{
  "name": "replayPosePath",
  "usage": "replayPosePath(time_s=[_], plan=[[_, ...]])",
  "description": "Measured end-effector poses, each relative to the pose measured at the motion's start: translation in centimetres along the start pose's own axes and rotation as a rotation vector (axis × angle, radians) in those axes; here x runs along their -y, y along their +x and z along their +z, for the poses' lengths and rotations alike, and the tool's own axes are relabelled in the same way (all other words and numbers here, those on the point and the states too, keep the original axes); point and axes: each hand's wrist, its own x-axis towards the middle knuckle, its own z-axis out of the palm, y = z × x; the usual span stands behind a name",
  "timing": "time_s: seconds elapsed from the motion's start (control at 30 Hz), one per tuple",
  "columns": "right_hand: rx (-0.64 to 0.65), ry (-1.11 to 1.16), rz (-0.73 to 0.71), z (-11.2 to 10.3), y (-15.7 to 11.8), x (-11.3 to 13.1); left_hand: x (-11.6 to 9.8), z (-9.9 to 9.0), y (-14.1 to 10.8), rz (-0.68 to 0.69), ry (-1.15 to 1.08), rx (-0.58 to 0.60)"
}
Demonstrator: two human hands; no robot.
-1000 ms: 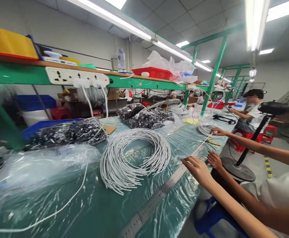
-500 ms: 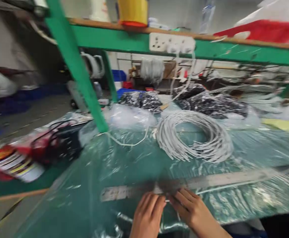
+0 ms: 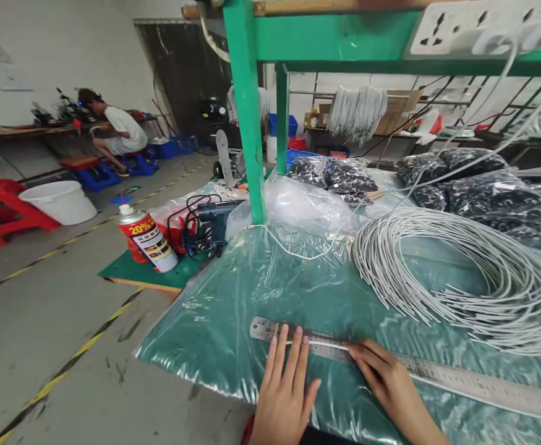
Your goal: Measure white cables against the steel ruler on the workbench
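A long steel ruler [image 3: 478, 382] lies across the plastic-covered table. My left hand [image 3: 283, 386] is flat near the ruler's left end, fingers stretched out and slightly apart, their tips pressing on it. Along the ruler's face runs a thin white cable [image 3: 326, 345], passing from under my left fingers to my right hand [image 3: 388, 378]. There my right thumb and fingertips are closed on the cable, over the ruler. Beyond the hands, a big coil of grey-white cables [image 3: 391, 272] rests on the table, many cut ends facing me.
A spray can [image 3: 156, 244] and a dark corded tool [image 3: 217, 219] stand at the left. A green shelf post [image 3: 248, 123] rises from the table, with a power strip [image 3: 460, 31] above. Bags of black parts [image 3: 488, 185] lie behind the coil. A person [image 3: 124, 127] sits far left.
The view has swung left and sharpened. My left hand has gone from curled fingers close to the right hand to lying flat on the ruler, and the hands are farther apart.
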Motion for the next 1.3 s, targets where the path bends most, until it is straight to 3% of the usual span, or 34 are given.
replayPosePath(time_s=[0.07, 0.33, 0.57, 0.77, 0.93, 1.3], plan=[[0.005, 0.01, 0.024, 0.5, 0.4, 0.0, -0.5, 0.2, 0.1, -0.031, 0.06, 0.031], [-0.046, 0.11, 0.037, 0.8, 1.1, 1.3, 0.0, 0.5, 0.0, 0.052, 0.009, 0.065], [-0.087, 0.209, 0.124, 1.3, 1.2, 2.0, -0.8, 0.5, 0.1, -0.033, 0.016, 0.075], [-0.038, 0.176, 0.068, 1.4, 1.1, 2.2, -1.1, 1.0, 0.1, -0.106, 0.065, 0.105], [-0.024, 0.132, 0.017, 1.4, 1.1, 2.2, -0.7, 1.0, 0.2, -0.064, 0.041, 0.103], [0.013, 0.24, 0.1, 1.3, 1.1, 1.3, -0.3, 1.0, -0.4, 0.03, -0.01, 0.16]])
